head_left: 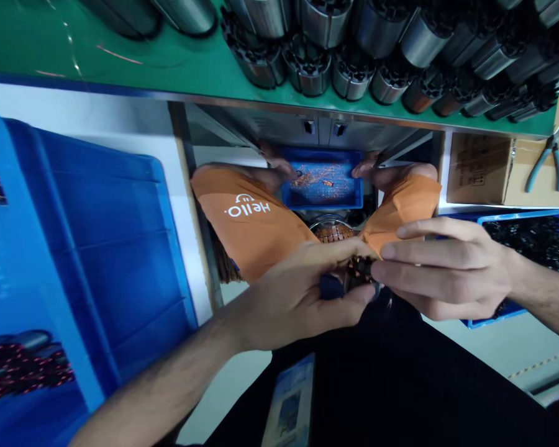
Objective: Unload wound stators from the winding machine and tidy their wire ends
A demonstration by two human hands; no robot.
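My left hand (298,295) is wrapped around a small motor stator (359,268), with dark slots and copper wire showing at its end. A dark blue patch (330,287) shows between the fingers of that hand; its kind is unclear. From the right, my right hand (451,267) reaches in with its fingertips bent against the stator's edge. Its thumb is hidden, and whatever it may pinch there cannot be made out. Both hands are above my lap.
Rows of metal stators (307,68) stand on the green bench (190,77). Blue-handled pliers (547,161) lie on a cardboard box (535,180). Blue bins (112,248) flank me, one holding black parts (531,239). Copper scraps lie in a floor tray (323,198).
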